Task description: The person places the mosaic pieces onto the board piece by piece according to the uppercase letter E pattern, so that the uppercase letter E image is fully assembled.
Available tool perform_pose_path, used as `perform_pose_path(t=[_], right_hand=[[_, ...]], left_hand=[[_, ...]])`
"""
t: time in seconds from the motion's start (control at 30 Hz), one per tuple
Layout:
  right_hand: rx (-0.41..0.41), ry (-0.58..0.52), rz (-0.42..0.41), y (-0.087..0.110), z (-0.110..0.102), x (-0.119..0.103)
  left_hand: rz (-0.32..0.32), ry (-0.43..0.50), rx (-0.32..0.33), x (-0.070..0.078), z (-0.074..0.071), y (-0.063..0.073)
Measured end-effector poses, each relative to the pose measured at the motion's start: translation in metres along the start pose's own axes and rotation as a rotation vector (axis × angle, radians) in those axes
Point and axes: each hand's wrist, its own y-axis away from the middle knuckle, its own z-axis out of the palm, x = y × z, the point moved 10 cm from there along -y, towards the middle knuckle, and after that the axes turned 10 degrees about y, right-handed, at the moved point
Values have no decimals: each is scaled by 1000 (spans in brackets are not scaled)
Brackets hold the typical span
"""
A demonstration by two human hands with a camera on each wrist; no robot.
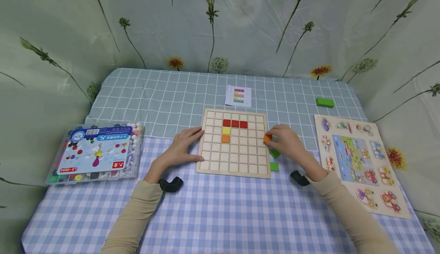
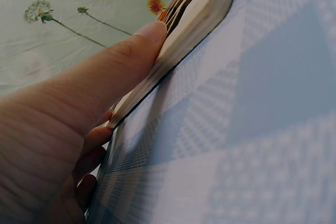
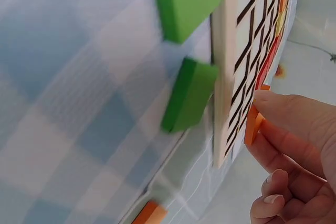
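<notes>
My left hand (image 1: 182, 147) rests along the left edge of the wooden grid board (image 1: 234, 157), its thumb and fingertips touching the rim. In the left wrist view the thumb (image 2: 121, 59) lies against the board's side. At the right edge my right hand (image 1: 287, 141) pinches an orange block (image 1: 267, 138) between thumb and fingers. Three red blocks (image 1: 235, 123) form a row on the grid, with a yellow block (image 1: 226, 130) and another orange block (image 1: 225, 138) below the leftmost one. Green blocks (image 3: 189, 95) lie beside the board's right edge.
Behind the board lies a paper card (image 1: 247, 102) with a coloured block pattern. A lone green block (image 1: 325, 102) is at the back right. On the right is a picture puzzle board (image 1: 347, 185); on the left, a clear plastic box (image 1: 96, 152) of molecule-model pieces.
</notes>
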Motion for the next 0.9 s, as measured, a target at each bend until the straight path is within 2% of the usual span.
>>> perform_pose_path(t=[0.37, 0.9], right_hand=[[-66, -50, -12, -18, 7, -29], [-62, -56, -121, -40, 21, -74]], left_hand=[[4, 0, -3, 1, -1, 0], [7, 12, -2, 1, 0, 0]])
